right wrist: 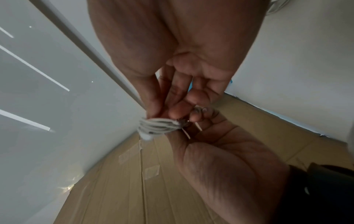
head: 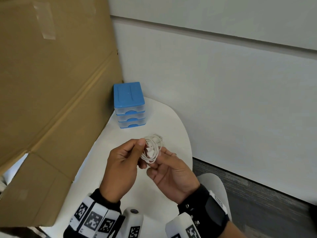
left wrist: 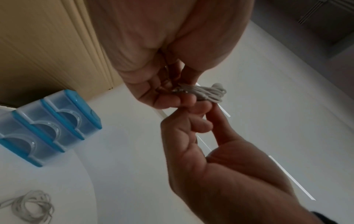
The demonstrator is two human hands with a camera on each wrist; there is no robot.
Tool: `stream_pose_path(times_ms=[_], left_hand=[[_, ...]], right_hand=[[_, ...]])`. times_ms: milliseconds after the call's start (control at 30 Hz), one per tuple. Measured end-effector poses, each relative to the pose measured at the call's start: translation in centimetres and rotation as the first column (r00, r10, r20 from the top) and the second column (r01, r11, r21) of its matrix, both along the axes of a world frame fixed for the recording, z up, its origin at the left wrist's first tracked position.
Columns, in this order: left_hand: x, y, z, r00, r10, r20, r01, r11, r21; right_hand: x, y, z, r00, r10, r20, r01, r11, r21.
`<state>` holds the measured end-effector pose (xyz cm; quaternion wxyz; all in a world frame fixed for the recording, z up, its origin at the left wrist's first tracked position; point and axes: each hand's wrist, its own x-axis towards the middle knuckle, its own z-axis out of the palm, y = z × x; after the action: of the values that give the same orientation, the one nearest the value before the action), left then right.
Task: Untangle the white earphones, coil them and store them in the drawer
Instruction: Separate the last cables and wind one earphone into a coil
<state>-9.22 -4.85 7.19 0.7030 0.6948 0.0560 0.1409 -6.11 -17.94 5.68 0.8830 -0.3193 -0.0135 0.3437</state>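
Observation:
The white earphones [head: 151, 152] are wound into a small coil and held above the table between both hands. My left hand [head: 142, 152] pinches the coil's left side between thumb and fingers. Fingers of my right hand [head: 157, 162] grip its lower right side. In the left wrist view the bundled earphones [left wrist: 206, 92] stick out past my left hand [left wrist: 178, 97], with my right hand [left wrist: 201, 115] just below. The right wrist view has the earphones [right wrist: 157, 125] between my right hand [right wrist: 172, 112] and my left hand [right wrist: 191, 131]. The blue drawer unit [head: 129, 105] stands behind, all three drawers closed.
A second, greyish cable coil [head: 158, 138] lies on the white round table [head: 171, 121] just behind the hands. A large cardboard box [head: 51, 83] leans along the table's left side. A white wall is behind, with a chair [head: 216, 186] and carpet to the right.

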Motion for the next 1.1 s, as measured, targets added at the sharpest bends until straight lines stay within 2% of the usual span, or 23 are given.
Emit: stream_pose_path(times_ms=[100,267,333,467,600,800,900,1100], left_hand=[[0.0,-0.2,0.3,1.000,-0.007,0.019,0.007,1.000,0.005],[0.0,0.4,0.2,0.996,-0.086,0.008,0.086,0.995,-0.040],[0.0,0.5,0.2,0.994,-0.100,0.042,0.096,0.993,0.075],[0.1,0.7,-0.1,0.994,0.006,0.111,-0.047,0.929,0.366],[0.2,0.3,-0.6,0.978,0.067,0.197,-0.159,0.852,0.499],[-0.2,-0.2,-0.5,0.985,-0.049,0.164,-0.036,0.875,0.483],[-0.1,0.2,-0.9,0.989,0.026,0.144,-0.091,0.881,0.465],[0.1,0.0,-2.3,0.980,0.148,0.136,-0.198,0.836,0.512]], right_hand=[[0.3,-0.4,-0.4,1.000,0.002,0.001,-0.002,1.000,-0.006],[0.5,-0.7,-0.1,0.999,0.013,0.032,-0.008,0.990,-0.140],[0.5,-1.1,0.1,0.999,0.037,0.031,-0.031,0.985,-0.169],[0.7,-1.6,0.6,1.000,0.023,0.003,-0.021,0.971,-0.240],[0.7,-1.6,1.0,0.997,0.044,0.055,-0.024,0.945,-0.325],[0.5,-1.0,0.5,0.975,0.137,0.172,-0.064,0.925,-0.375],[0.4,-1.3,-0.3,0.974,0.070,0.214,0.020,0.920,-0.391],[-0.2,-0.3,-1.1,0.932,0.022,0.363,0.196,0.811,-0.551]])
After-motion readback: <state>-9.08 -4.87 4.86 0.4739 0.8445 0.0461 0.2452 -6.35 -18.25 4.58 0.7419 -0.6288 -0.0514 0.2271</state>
